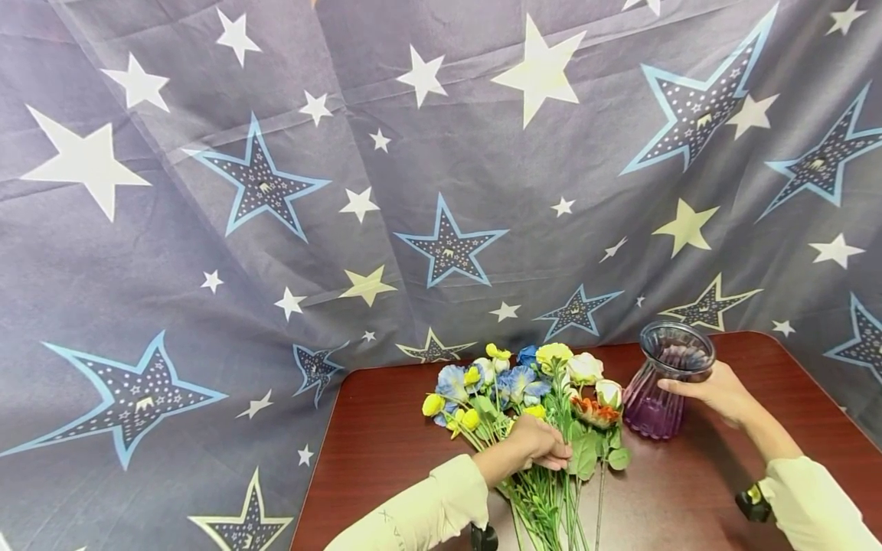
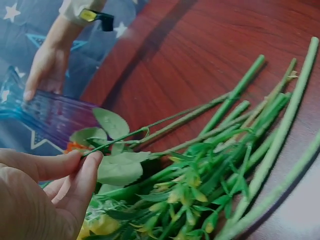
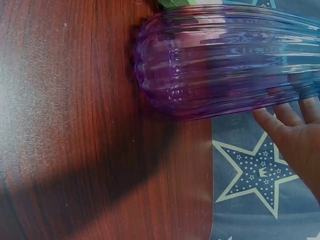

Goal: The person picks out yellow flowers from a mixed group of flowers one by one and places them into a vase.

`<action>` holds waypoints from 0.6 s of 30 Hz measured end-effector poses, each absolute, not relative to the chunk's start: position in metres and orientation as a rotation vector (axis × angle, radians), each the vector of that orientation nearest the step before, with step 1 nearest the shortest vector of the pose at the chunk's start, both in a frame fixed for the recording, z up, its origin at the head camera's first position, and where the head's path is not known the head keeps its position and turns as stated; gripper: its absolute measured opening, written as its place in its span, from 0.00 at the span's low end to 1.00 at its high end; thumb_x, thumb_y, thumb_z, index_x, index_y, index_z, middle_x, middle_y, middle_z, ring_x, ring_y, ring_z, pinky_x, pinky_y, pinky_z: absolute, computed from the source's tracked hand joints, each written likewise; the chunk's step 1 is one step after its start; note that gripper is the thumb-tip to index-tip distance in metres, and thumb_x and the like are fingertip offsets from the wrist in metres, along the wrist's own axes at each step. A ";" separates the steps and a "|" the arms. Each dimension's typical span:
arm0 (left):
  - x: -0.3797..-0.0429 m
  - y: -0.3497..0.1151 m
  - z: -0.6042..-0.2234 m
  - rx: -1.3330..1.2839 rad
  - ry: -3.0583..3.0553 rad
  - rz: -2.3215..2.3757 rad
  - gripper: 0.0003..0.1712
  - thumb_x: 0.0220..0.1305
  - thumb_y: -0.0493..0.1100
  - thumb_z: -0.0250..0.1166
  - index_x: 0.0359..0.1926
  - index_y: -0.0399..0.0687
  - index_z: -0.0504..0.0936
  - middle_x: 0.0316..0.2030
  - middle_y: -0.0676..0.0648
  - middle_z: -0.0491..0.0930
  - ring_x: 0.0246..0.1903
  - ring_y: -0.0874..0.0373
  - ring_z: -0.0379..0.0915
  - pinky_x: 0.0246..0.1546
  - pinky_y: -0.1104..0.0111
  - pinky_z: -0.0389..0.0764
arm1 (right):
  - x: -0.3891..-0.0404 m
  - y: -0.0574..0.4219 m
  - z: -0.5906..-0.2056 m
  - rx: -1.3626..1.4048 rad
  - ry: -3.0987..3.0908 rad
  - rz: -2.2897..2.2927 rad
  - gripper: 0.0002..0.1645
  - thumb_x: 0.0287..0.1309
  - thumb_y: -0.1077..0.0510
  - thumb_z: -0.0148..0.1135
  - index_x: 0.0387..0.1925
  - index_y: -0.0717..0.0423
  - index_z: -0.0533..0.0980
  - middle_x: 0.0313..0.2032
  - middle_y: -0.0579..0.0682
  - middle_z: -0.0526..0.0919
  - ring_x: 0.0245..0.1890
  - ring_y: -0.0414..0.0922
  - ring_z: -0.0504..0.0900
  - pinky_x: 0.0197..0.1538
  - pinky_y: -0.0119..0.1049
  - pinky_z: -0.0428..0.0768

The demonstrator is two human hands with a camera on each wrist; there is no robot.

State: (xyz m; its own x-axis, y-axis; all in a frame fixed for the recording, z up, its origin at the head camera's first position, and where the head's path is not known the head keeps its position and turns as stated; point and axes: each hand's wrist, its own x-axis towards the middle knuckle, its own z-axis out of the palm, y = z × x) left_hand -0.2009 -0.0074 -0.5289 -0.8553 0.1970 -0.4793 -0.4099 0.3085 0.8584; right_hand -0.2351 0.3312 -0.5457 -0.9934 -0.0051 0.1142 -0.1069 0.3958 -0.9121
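My left hand [image 1: 534,444] is over the bunch of flowers, pinching a thin green stem [image 2: 117,139] between thumb and forefinger. The flowers lie on the table with their heads toward the back: blue blooms [image 1: 520,385], yellow ones [image 1: 553,356], white roses [image 1: 585,368] and an orange-red bloom [image 1: 595,412]. Their stems [image 1: 551,513] run toward the front edge. To the right of the bunch a ribbed glass vase [image 1: 654,413], purple below and bluish above, stands upright. My right hand [image 1: 723,392] grips it just under the rim, thumb in front.
The dark red wooden table [image 1: 386,436] has rounded back corners. Right behind it hangs a grey curtain [image 1: 344,252] printed with stars. Green leaves [image 1: 586,453] spread from the bunch close to the vase's base.
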 end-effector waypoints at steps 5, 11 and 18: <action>-0.210 -0.004 -0.524 -0.199 2.044 1.640 0.07 0.55 0.25 0.72 0.36 0.34 0.88 0.29 0.37 0.89 0.29 0.47 0.90 0.26 0.69 0.87 | -0.234 0.332 -0.545 0.095 -2.561 1.657 0.38 0.55 0.60 0.76 0.61 0.76 0.70 0.36 0.19 0.80 0.40 0.21 0.78 0.43 0.18 0.78; -0.223 -0.005 -0.519 -0.190 2.014 1.705 0.11 0.58 0.28 0.73 0.44 0.35 0.89 0.33 0.38 0.90 0.33 0.46 0.90 0.31 0.66 0.89 | -0.234 0.333 -0.546 0.106 -2.541 1.674 0.34 0.55 0.61 0.76 0.58 0.73 0.72 0.36 0.20 0.81 0.40 0.22 0.80 0.43 0.19 0.79; -0.238 -0.011 -0.509 -0.172 1.964 1.789 0.13 0.61 0.31 0.72 0.48 0.35 0.88 0.38 0.37 0.90 0.39 0.45 0.90 0.37 0.62 0.89 | -0.237 0.334 -0.548 0.123 -2.530 1.674 0.33 0.54 0.61 0.76 0.57 0.73 0.72 0.36 0.20 0.81 0.40 0.23 0.80 0.43 0.20 0.80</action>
